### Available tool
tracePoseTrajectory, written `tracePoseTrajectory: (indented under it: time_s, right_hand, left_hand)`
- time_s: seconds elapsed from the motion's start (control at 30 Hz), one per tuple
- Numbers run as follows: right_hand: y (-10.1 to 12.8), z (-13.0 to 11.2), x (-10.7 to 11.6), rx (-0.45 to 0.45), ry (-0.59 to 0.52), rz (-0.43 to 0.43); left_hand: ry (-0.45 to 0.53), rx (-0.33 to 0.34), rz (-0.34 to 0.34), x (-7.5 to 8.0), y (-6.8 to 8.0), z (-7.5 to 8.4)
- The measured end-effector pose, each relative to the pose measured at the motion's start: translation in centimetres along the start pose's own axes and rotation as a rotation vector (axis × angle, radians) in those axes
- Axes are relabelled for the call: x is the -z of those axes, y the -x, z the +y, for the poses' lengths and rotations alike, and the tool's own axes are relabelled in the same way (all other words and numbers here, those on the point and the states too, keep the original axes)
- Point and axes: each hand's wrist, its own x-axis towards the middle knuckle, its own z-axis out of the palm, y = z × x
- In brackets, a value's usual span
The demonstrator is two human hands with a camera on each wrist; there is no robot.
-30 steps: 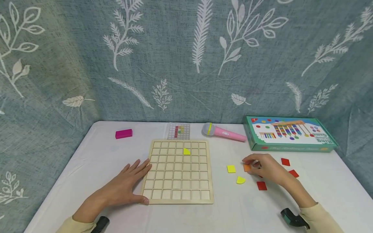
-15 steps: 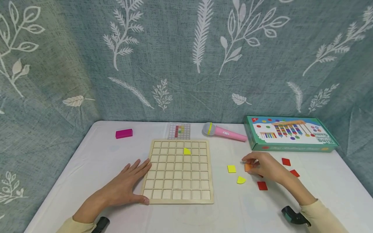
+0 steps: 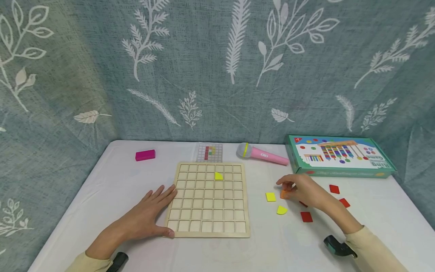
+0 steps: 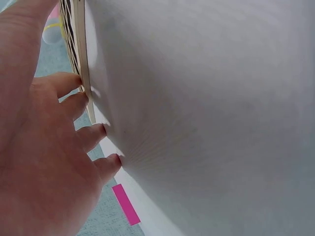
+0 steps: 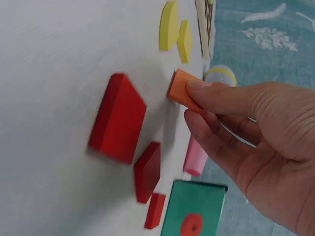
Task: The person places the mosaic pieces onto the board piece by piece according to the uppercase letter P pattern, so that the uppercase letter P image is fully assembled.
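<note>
A square wooden grid board (image 3: 207, 204) lies mid-table, with a yellow quarter-round tile (image 3: 219, 176) in one upper cell. My left hand (image 3: 142, 215) rests at the board's left edge, fingers spread and thumb at the lower corner; the left wrist view shows fingertips along the rim. Right of the board, my right hand (image 3: 304, 190) pinches an orange square tile (image 5: 183, 88) between thumb and fingers, tilted close over the table. Just left of that hand lie a yellow square tile (image 3: 270, 197) and another yellow quarter-round tile (image 3: 281, 210). Several red tiles (image 3: 306, 217) are scattered around and below it.
Behind the board is a pattern card (image 3: 209, 153) with a coloured grid. A pink toy microphone (image 3: 266, 155) and a green toy box (image 3: 340, 156) stand along the back right. A magenta block (image 3: 145, 155) sits at back left. Leaf-patterned cloth (image 3: 210, 71) hangs behind the table.
My right hand has shifted slightly left with the orange tile in its fingers, and the tile now shows tilted. My left hand has stayed at the board's edge.
</note>
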Motion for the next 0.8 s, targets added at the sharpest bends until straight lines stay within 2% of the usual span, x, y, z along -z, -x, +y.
tracePoseTrajectory:
  time_s: [0.23,0.47,0.6,0.8]
  right_hand:
    - [-1.4,-0.9,-0.3,0.067,0.050,-0.012]
    - [-4.0,-2.3,-0.7,0.159,0.083,0.010]
    - [-5.4,-3.4,-1.3,0.195,0.060,0.020]
    - [-7.7,-5.5,-2.7,0.273,-0.048,-0.013]
  left_hand:
    - [-0.001,0.005,0.003,-0.2,0.0,-0.2]
    - [0.005,0.016,0.003,-0.3,0.0,-0.2]
    - [0.007,0.005,0.007,-0.3,-0.1,-0.2]
    - [0.013,0.011,0.003,-0.4,-0.1,-0.1]
